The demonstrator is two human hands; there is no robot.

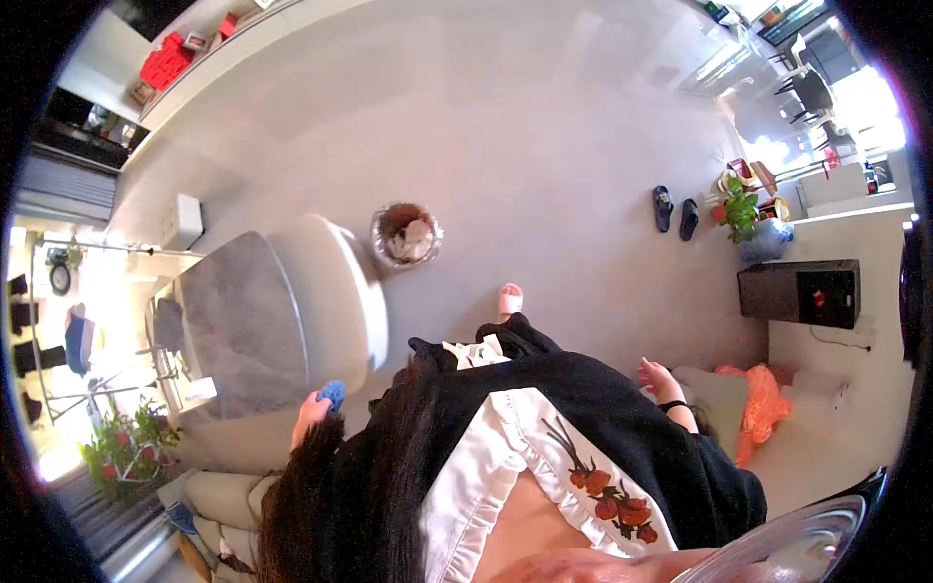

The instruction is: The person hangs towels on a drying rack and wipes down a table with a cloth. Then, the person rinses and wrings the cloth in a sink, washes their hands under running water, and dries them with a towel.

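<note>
My left hand (307, 416) is closed around a small blue textured thing (332, 394) that looks like a sponge or a folded cloth. It is beside the near end of a coffee table with a grey marbled top (238, 325) and a white rounded end (335, 296). Long dark hair hides part of that forearm. Out to the right, my right hand (658, 377) hangs by my side with its fingers apart and holds nothing. A black band circles that wrist.
A lined trash bin (406, 235) with crumpled white waste stands beside the table. Dark slippers (663, 209), a potted plant (741, 209) and a black speaker-like box (799, 293) are at right. Orange cloth (763, 413) lies on the sofa behind my right hand.
</note>
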